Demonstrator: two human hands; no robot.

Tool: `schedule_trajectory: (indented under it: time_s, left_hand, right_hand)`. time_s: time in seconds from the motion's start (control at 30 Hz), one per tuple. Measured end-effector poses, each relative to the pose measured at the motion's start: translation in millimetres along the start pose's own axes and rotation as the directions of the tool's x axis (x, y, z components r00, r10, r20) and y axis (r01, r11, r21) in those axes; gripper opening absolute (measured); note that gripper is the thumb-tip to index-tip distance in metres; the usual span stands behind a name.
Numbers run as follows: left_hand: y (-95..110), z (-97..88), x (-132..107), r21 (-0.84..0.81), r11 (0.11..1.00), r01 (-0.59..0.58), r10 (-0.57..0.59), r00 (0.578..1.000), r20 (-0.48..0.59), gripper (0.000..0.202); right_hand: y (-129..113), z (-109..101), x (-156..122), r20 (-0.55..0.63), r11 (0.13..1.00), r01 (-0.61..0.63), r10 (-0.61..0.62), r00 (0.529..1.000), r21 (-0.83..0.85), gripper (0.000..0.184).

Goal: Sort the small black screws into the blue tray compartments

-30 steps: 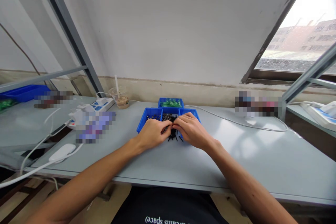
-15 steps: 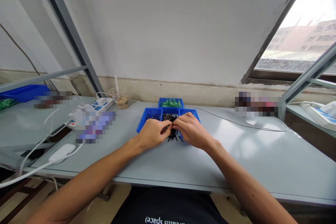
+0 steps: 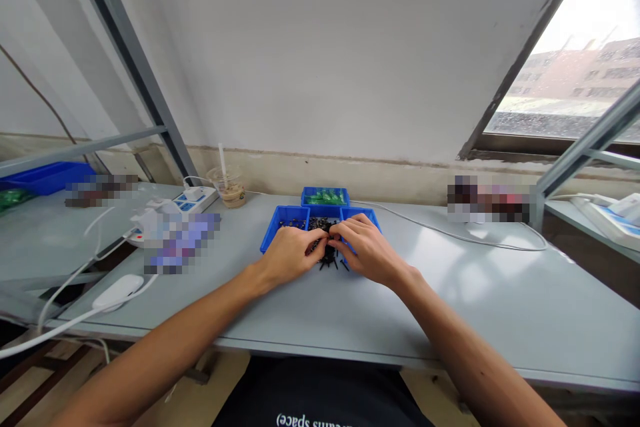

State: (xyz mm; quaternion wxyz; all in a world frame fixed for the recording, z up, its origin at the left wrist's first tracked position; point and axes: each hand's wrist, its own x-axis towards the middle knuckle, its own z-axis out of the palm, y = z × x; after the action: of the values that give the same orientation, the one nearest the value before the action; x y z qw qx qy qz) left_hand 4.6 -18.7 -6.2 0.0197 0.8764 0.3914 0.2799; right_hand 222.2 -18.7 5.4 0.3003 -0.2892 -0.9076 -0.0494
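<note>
My left hand (image 3: pixel 290 253) and my right hand (image 3: pixel 367 250) meet fingertip to fingertip over a small heap of black parts (image 3: pixel 330 259) on the grey table (image 3: pixel 320 307). Both hands are closed in a pinch on a tiny dark part that I cannot make out. Just behind them stand blue bins: a left bin (image 3: pixel 281 221) and a middle bin (image 3: pixel 320 219) with small dark pieces, and a right bin (image 3: pixel 367 215) partly hidden by my right hand. A further blue bin (image 3: pixel 326 196) behind these holds green parts.
A plastic cup with a straw (image 3: pixel 229 188) and a white power strip (image 3: pixel 197 199) sit at the back left. White cables and a white adapter (image 3: pixel 119 290) lie at the left edge. A cable (image 3: pixel 450 232) runs along the right. Metal frame posts rise at both sides.
My right hand's fingers have shifted slightly at the pinch. Nothing else has moved.
</note>
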Motion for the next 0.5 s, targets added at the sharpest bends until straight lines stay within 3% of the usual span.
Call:
schedule_trajectory:
  time_s: [0.5]
  left_hand:
    - [1.5, 0.1, 0.2, 0.009, 1.000, -0.007, 0.007, 1.000, 0.014, 0.023]
  right_hand:
    - [-1.0, 0.7, 1.4, 0.015, 0.999, 0.021, -0.020, 1.000, -0.027, 0.031]
